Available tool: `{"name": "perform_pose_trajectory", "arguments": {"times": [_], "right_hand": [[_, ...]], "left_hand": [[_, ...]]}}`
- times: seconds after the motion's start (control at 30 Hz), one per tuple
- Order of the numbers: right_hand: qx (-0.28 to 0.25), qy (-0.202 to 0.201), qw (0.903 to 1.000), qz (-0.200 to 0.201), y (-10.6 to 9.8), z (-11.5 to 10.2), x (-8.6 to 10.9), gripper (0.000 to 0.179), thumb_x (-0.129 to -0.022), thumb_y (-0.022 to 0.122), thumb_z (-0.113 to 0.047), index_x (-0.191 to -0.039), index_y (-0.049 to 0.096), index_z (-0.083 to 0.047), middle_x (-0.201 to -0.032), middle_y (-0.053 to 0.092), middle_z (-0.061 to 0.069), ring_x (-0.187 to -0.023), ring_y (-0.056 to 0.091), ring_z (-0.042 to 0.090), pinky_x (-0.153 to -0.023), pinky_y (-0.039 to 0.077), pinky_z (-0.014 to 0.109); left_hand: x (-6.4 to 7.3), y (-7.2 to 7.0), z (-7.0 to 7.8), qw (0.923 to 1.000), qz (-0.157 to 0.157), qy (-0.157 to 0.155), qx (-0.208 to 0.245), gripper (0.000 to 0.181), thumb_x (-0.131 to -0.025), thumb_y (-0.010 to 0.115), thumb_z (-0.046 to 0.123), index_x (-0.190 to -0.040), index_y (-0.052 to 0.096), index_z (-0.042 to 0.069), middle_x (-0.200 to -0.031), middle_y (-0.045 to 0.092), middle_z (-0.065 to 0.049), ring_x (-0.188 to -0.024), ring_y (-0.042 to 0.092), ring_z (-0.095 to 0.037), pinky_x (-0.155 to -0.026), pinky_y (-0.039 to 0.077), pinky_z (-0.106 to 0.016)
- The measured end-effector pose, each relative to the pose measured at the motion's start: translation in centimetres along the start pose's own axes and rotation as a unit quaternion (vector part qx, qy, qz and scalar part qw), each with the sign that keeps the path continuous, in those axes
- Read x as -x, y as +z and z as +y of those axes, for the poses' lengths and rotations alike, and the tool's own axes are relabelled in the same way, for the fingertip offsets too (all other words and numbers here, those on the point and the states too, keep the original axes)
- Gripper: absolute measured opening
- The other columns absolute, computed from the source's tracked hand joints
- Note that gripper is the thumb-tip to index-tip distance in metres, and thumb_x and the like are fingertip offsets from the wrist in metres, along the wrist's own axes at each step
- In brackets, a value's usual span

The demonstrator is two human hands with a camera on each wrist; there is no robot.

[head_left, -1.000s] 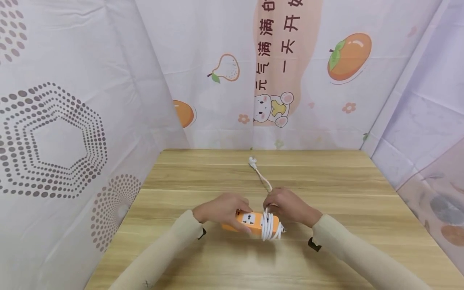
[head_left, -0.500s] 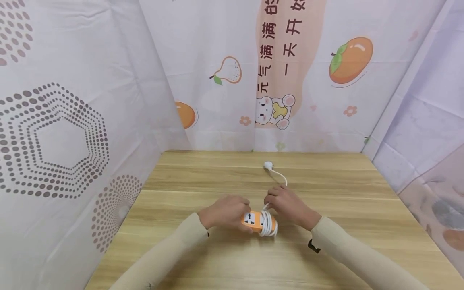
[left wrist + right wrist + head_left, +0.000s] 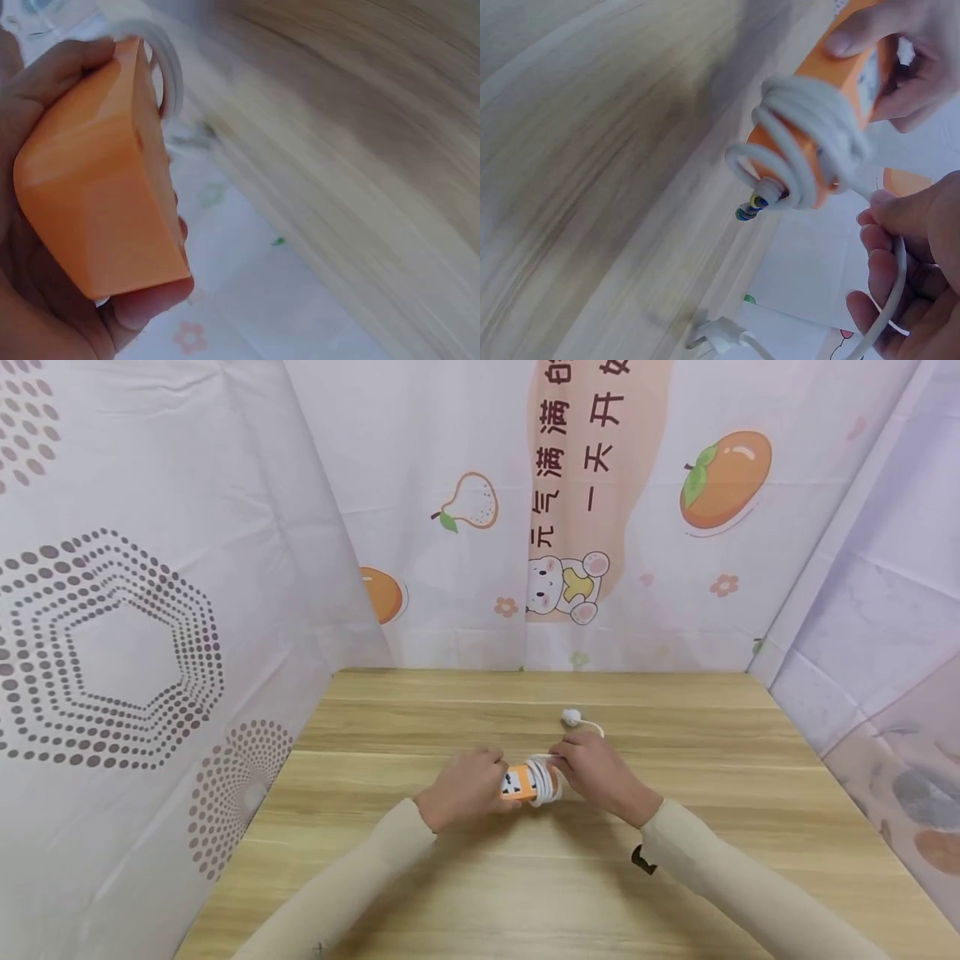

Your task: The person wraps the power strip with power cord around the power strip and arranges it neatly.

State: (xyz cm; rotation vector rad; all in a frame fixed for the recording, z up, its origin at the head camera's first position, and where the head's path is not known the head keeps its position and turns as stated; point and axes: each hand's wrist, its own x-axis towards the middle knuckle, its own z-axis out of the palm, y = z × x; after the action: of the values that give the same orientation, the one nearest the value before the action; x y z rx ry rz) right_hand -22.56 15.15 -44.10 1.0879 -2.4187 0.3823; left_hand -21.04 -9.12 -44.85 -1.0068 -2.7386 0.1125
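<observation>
An orange power strip (image 3: 517, 784) with white sockets is gripped at one end by my left hand (image 3: 467, 789), thumb and fingers on opposite sides in the left wrist view (image 3: 105, 187). Several loops of white cord (image 3: 542, 781) wrap around its other end. My right hand (image 3: 600, 774) pinches the cord just off the strip, and the cord runs across its curled fingers in the right wrist view. The white plug (image 3: 572, 717) hangs at the free end, beyond the right hand. Short coloured wire ends (image 3: 748, 208) stick out by the strip's wrapped end.
Beneath the hands is a wood-grain table (image 3: 420, 718). Printed white curtains (image 3: 420, 435) stand along its back and both sides. A dark band (image 3: 642, 860) shows at the right wrist.
The strip and left hand have moved up, away from the body. The right hand has risen slightly, staying on the cord. The plug has shifted right and closer to that hand.
</observation>
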Motion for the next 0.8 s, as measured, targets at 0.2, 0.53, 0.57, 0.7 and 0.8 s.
{"name": "perform_pose_trajectory", "arguments": {"times": [0.2,0.53,0.57,0.7,0.8], "right_hand": [[-0.004,-0.003,1.0,-0.002,-0.3,-0.3,-0.1,0.007,-0.093,0.077,-0.009,-0.092,0.077,-0.003,-0.076,0.061,0.0,-0.068,0.057,0.013,-0.062,0.051,0.028],[-0.014,0.013,0.9998,0.004,-0.2,-0.3,0.3,0.012,-0.096,0.072,-0.008,-0.105,0.077,-0.001,-0.076,0.057,0.0,-0.068,0.053,0.013,-0.062,0.048,0.029],[-0.017,0.016,0.9997,0.005,-0.2,-0.3,0.3,0.013,-0.097,0.072,-0.008,-0.105,0.077,0.0,-0.076,0.057,0.0,-0.068,0.052,0.013,-0.061,0.048,0.028],[-0.026,0.028,0.9991,0.014,-0.1,-0.3,0.4,0.013,-0.097,0.071,-0.007,-0.105,0.076,0.002,-0.076,0.058,0.0,-0.066,0.05,0.011,-0.06,0.047,0.027],[-0.037,0.035,0.9984,0.023,-0.1,-0.4,0.5,0.013,-0.096,0.072,-0.005,-0.105,0.076,0.003,-0.077,0.061,0.001,-0.065,0.051,0.01,-0.059,0.047,0.026]], "left_hand": [[-0.1,1.2,-1.4,0.9974,0.018,-0.07,0.0,0.054,-0.084,0.075,0.063,-0.086,0.071,0.01,-0.078,0.057,0.001,-0.063,0.051,-0.013,-0.048,0.043,-0.029],[-0.6,0.8,-1.8,0.9895,0.063,-0.122,0.046,0.053,-0.089,0.07,0.064,-0.083,0.069,0.011,-0.075,0.054,0.001,-0.058,0.048,-0.012,-0.045,0.038,-0.028],[-0.7,0.8,-1.8,0.9879,0.071,-0.127,0.053,0.053,-0.088,0.07,0.063,-0.082,0.069,0.011,-0.075,0.054,0.002,-0.057,0.048,-0.012,-0.045,0.039,-0.028],[-0.9,1.0,-2.0,0.9804,0.11,-0.144,0.078,0.053,-0.086,0.073,0.063,-0.085,0.07,0.011,-0.073,0.052,0.003,-0.057,0.048,-0.013,-0.046,0.04,-0.028],[-1.0,1.0,-2.0,0.9755,0.13,-0.147,0.1,0.052,-0.085,0.077,0.06,-0.087,0.071,0.009,-0.073,0.054,0.002,-0.057,0.049,-0.013,-0.046,0.042,-0.029]]}}
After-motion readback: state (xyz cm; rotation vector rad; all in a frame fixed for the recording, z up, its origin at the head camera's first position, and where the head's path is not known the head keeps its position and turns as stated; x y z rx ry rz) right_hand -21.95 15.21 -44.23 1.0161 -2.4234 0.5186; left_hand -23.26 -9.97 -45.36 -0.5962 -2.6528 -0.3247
